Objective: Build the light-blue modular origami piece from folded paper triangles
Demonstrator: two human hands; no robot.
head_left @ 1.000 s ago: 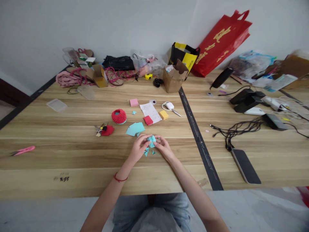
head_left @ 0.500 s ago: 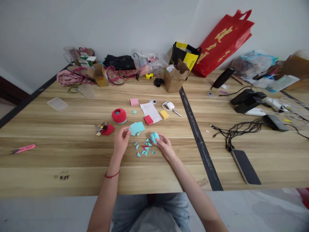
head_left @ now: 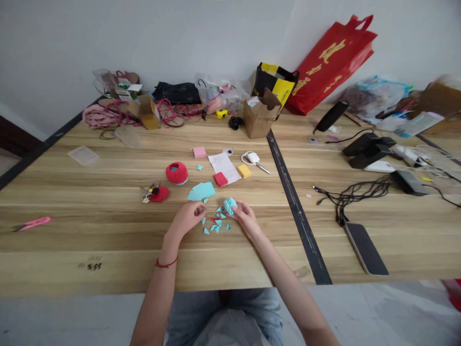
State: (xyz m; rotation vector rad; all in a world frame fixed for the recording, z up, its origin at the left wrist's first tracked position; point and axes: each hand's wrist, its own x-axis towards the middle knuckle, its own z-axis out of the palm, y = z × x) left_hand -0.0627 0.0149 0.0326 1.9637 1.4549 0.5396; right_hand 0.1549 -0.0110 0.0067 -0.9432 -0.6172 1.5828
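My right hand (head_left: 248, 218) is closed around a light-blue cluster of folded paper pieces (head_left: 229, 205), held just above the table. My left hand (head_left: 188, 218) has its fingertips pinched on a small folded paper piece, mostly hidden by the fingers. Between the hands lie several loose blue paper triangles (head_left: 218, 223) with a red one among them. Just beyond the left fingers rests a stack of light-blue paper sheets (head_left: 201, 191). Farther back stands a round red basket-like paper model (head_left: 176, 173) with a blue base.
A written sheet (head_left: 225, 166) lies behind, with red (head_left: 221, 179), yellow (head_left: 244, 171) and pink paper pads (head_left: 200, 152) around it. Keys with a red tag (head_left: 158, 193) are at left, pink snips (head_left: 33, 224) farther left. Cables (head_left: 360, 192) and a power bank (head_left: 367, 248) occupy the right.
My left hand has left the edge of the blue sheets, moving toward me and right to the loose pieces, where its fingertips pinch. The right hand keeps its hold on the blue cluster.
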